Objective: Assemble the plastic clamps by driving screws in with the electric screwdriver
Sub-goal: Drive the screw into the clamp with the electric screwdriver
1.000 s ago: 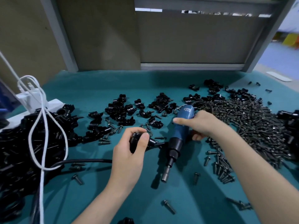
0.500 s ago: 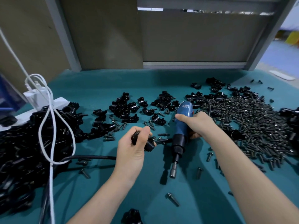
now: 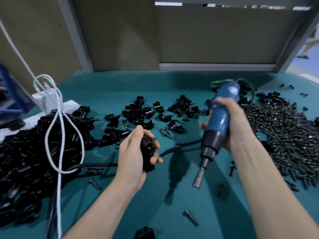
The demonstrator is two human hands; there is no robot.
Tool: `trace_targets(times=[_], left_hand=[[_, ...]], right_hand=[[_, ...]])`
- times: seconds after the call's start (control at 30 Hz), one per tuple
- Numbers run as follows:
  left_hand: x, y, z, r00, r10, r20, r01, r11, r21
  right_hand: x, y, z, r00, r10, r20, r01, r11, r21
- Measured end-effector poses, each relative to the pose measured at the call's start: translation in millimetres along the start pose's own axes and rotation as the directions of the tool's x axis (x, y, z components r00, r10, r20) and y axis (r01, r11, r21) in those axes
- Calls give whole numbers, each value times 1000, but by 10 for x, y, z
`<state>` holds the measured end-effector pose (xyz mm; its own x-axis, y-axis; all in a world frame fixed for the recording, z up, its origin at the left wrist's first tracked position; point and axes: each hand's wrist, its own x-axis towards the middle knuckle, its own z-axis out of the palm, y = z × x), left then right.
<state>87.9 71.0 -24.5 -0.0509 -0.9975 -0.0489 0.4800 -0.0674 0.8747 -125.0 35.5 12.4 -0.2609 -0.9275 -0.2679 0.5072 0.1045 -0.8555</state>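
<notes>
On the table (image 3: 103,87), a heap of clamps (image 3: 25,161) lies at the left, with a power strip (image 3: 50,102) behind it and a cable (image 3: 58,135) draped over it. A heap of screws (image 3: 283,135) lies at the right. Between them, scattered clamp pieces (image 3: 151,114) lie behind the clamp (image 3: 147,149) in the left hand (image 3: 133,152) and the electric screwdriver (image 3: 217,121) in the right hand (image 3: 236,125).

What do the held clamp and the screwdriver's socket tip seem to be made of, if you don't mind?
Clamp: probably moulded plastic, glossy black, judging by soft highlights. Socket tip: apparently bare steel-like metal, silvery with a bright sheen.
</notes>
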Motion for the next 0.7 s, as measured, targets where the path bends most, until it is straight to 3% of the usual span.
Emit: trace_targets(times=[0.07, 0.2, 0.33, 0.6, 0.63, 0.7], left_hand=[[7, -5, -1, 998, -61, 35, 61, 998, 9], [4, -23, -28, 977, -134, 165, 115, 986, 122], [-4, -56, -70, 949, -184, 254, 88, 933, 349], [46, -33, -123, 893, -269, 360, 163, 941, 298], [40, -54, -114, 903, -266, 337, 134, 920, 367], [1, -94, -74, 928, -209, 309, -27, 788, 615]], right_hand=[[7, -95, 74, 980, -113, 163, 46, 928, 370], [90, -101, 144, 916, -240, 322, -8, 791, 612], [238, 101, 46, 941, -212, 263, -6, 769, 639], [366, 255, -186, 974, -123, 189, -47, 706, 707], [377, 267, -197, 978, -115, 174, -45, 697, 715], [393, 291, -208, 985, -94, 146, -44, 678, 734]])
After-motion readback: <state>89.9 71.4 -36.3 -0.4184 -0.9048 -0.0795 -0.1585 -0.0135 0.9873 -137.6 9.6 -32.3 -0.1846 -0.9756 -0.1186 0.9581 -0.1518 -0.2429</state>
